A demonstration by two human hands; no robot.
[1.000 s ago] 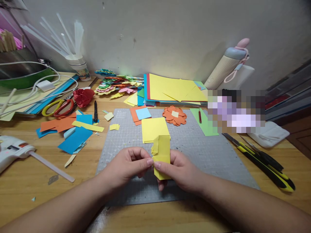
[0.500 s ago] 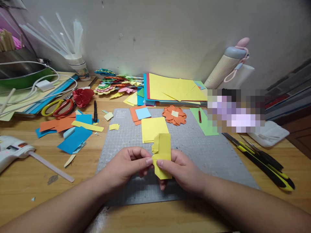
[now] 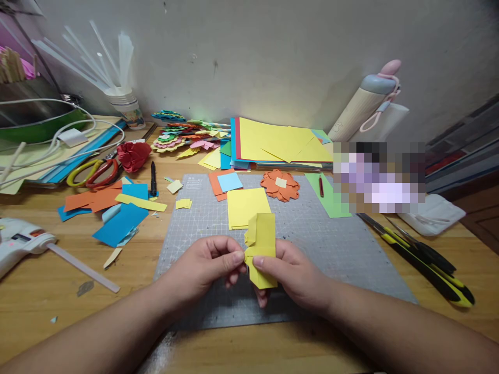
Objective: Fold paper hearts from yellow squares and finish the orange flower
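Wooden table [image 3: 47,291], grey mat [image 3: 331,244] in its middle, sheet stack [image 3: 280,143] at the mat's far edge. Left hand [image 3: 202,267] and right hand [image 3: 296,272] meet over the mat's near half, each pinching the folded paper [image 3: 263,244], yellow, between thumb and fingers. The paper stands upright, left hand on its left edge. Knives [image 3: 424,259] on the table right of the mat. Yellow square [image 3: 244,205] flat just behind the paper; orange flower [image 3: 279,186] farther back.

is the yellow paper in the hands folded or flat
Folded: the yellow paper shows stacked flaps and creases at its left edge, pinched between the left hand and right hand.
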